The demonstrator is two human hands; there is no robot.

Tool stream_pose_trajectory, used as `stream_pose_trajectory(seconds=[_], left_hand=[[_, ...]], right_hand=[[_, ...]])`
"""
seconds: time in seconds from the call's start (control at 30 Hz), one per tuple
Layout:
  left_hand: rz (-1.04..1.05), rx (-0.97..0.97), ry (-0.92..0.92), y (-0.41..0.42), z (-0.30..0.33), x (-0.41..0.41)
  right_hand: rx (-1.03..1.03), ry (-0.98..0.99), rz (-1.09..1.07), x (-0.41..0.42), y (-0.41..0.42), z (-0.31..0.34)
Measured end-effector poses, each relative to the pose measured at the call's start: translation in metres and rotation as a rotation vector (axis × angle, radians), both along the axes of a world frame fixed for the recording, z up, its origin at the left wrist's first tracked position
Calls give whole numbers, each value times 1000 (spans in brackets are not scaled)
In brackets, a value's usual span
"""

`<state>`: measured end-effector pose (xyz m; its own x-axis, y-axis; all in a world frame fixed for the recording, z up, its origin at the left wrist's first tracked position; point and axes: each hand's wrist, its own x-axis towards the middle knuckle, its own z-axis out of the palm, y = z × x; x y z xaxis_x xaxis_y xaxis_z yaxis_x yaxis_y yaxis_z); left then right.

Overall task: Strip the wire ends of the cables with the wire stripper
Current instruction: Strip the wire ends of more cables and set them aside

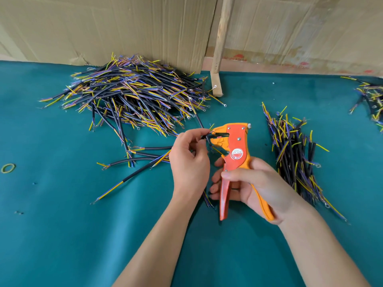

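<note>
Nearest, the right hand (255,183) grasps the wire stripper (232,154) by its handles. Just beyond, the left hand (188,156) pinches a cable (204,137), feeding its wire ends into the stripper's mouth — fed too deep or skewed, the blades could nick copper strands. Farther left lies the cable pile (132,96).

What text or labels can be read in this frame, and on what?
None can be read.
Round red and white sticker on the wire stripper: has print, too small and blurred to read.
Red marks on the cardboard: smeared, not readable as words.
</note>
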<state>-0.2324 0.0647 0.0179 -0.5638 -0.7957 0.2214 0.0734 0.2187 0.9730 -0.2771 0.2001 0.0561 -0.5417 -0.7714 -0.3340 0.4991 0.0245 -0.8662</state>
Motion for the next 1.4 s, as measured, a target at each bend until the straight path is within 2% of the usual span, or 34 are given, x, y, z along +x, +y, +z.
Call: stream_pose_trajectory(seconds=[0.17,0.4,0.93,1.17,1.4], left_hand=[[-1,-1,6,0,0,0],[-8,-16,26,1,2,1],[-33,121,111,5,9,4],[-17,61,81,7,11,5],[21,-191,1,6,10,5]], right_hand=[[-42,-58,-56,1,-1,3],[8,-9,-27,3,-3,1],[4,29,-74,-1,-1,0],[10,9,-42,-4,2,1],[-8,-14,-51,-6,3,2]])
